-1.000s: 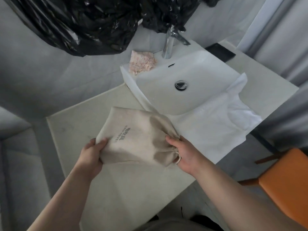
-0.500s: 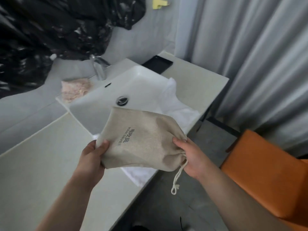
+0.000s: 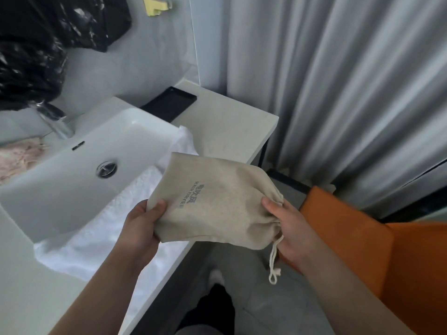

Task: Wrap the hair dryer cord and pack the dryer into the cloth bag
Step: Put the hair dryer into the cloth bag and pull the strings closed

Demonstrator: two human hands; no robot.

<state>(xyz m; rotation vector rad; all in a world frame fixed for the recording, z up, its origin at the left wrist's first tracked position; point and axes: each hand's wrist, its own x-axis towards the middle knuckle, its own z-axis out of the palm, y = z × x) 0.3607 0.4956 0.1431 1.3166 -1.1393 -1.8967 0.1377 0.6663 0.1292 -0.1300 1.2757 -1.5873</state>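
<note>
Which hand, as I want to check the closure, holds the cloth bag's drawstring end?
The right hand: it grips the gathered mouth of the cloth bag, where the drawstring dangles. The left hand holds the plain bottom corner instead.

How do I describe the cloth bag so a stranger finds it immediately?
Find the white sink. To its right, the left hand and right hand hold a beige cloth bag. Unlike the white towel, it bears grey lettering and a dangling drawstring.
</note>
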